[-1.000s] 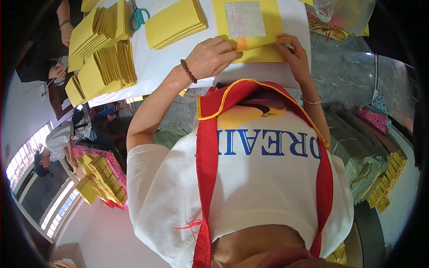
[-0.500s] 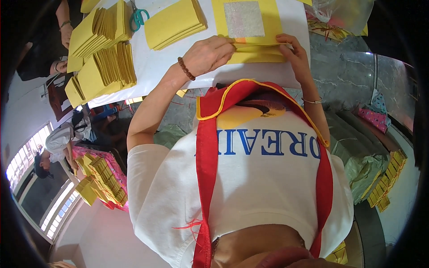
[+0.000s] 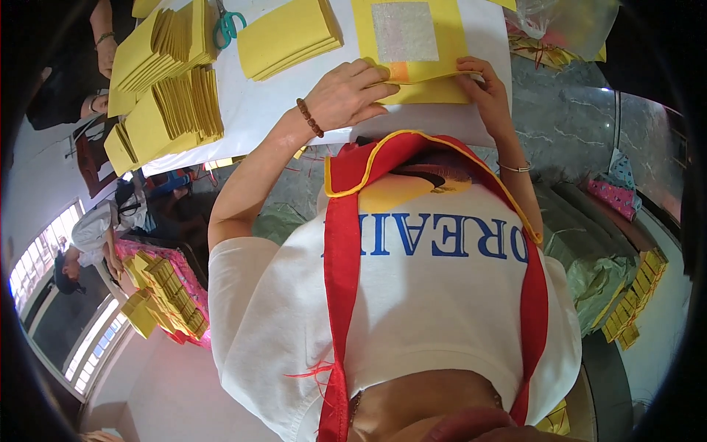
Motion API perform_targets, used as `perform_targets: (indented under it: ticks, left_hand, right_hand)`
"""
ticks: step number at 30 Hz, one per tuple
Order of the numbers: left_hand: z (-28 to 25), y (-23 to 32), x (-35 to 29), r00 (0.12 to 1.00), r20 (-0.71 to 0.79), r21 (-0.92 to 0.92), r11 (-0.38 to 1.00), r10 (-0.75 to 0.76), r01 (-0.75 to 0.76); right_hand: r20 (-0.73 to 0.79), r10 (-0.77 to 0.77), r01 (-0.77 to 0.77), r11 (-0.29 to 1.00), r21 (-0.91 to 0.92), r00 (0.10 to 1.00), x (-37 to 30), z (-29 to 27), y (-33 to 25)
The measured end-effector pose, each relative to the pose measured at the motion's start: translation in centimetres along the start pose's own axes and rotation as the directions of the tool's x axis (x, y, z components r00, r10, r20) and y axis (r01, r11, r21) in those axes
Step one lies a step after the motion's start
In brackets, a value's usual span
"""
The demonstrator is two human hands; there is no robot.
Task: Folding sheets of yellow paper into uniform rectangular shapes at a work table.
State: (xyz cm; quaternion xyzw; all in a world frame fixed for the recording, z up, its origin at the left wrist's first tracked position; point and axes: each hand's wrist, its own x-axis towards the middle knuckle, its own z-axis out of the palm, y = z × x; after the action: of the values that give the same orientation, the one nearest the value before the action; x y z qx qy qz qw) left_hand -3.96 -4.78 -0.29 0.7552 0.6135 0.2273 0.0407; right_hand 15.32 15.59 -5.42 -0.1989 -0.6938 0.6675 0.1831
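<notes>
A yellow paper sheet [image 3: 450, 29] with a silvery square patch [image 3: 405, 32] lies at the table's near edge. Its near part is folded, and a small orange strip shows beside the fold. My left hand [image 3: 352, 94] rests at the left end of the fold, fingers apart, fingertips on the paper. At the right end, my right hand [image 3: 482, 87] pinches the folded edge between thumb and fingers. Left of the sheet sits a short stack of folded yellow papers [image 3: 289, 37].
Thick stacks of folded yellow paper [image 3: 171, 110] and teal-handled scissors [image 3: 228, 29] occupy the white table's [image 3: 254, 110] left side. A co-worker's hands [image 3: 105, 57] are beside them. Plastic bags [image 3: 567, 26] stand right of the table; another person [image 3: 96, 228] sits at the far left.
My left hand's fingers have spread from a closed grip on the fold. The fold has flattened, showing more of the orange strip. My right hand stays at its end.
</notes>
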Motion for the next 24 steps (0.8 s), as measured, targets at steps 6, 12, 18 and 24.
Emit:
perform_targets:
  ticks: [6, 12, 18, 24]
  left_hand:
    - [-0.1, -0.4, -0.1, 0.999, 0.033, -0.045, 0.999, -0.027, 0.029]
    - [-0.5, -1.0, 0.0, 0.998, 0.063, -0.165, 0.985, -0.030, 0.040]
    - [-1.0, -0.7, 0.4, 0.993, 0.027, -0.206, 0.971, -0.119, 0.122]
    - [-1.3, -0.8, 0.9, 0.963, 0.108, -0.277, 0.922, -0.249, 0.270]
  right_hand:
    - [-0.004, 0.019, -0.019, 1.000, -0.006, 1.000, 0.0, 0.0, -0.1]
    - [-0.005, 0.056, -0.055, 0.997, 0.045, 0.998, 0.0, 0.0, -0.2]
    - [-0.020, 0.062, -0.061, 0.998, 0.033, 0.998, 0.0, 0.1, -0.3]
    - [-0.014, 0.092, -0.091, 0.995, 0.044, 0.996, 0.1, -0.1, -0.7]
